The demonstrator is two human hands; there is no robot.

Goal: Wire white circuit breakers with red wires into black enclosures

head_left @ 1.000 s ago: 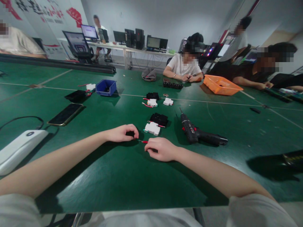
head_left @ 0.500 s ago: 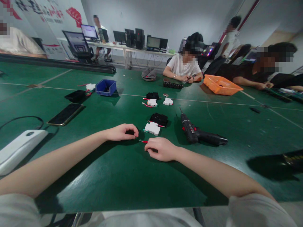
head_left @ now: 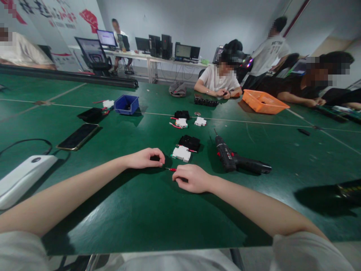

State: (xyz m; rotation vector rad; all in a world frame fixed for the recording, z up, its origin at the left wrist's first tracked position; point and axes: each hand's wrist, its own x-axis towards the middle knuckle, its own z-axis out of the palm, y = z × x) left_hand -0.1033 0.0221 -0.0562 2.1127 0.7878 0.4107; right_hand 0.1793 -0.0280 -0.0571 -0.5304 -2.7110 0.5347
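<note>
Green and glossy, a wide table [head_left: 135, 214] fills the near part of the room, with a pale wall [head_left: 183, 19] and a row of monitors [head_left: 106, 38] on desks beyond its far edge. At the near middle of the table, the right hand [head_left: 191, 178] has its fingers closed around a small red piece [head_left: 172, 169], whose thin metal tip points left. The left hand [head_left: 146, 158] is curled, thumb and fingertips brought together beside that tip; whether it grips anything is too small to tell.

Just beyond the right hand lies a white block [head_left: 182, 153], against a black block [head_left: 189, 143] on its far side, with a bit of red wire [head_left: 193, 151] at their edge. Farther back sit another black part [head_left: 182, 114], a white switch [head_left: 181, 122] with red leads, and a smaller white part [head_left: 200, 121] to their right. A power drill [head_left: 225, 154] lies on its side to the right, bit toward the far side.

On the left are a white device [head_left: 26, 180], a phone [head_left: 79, 137], a black tray [head_left: 90, 114] and a blue bin [head_left: 126, 109]. Across the table, a person in a white shirt [head_left: 220, 81] sits with both hands together, between a grey cloth item [head_left: 177, 89] and an orange basket [head_left: 261, 105].
</note>
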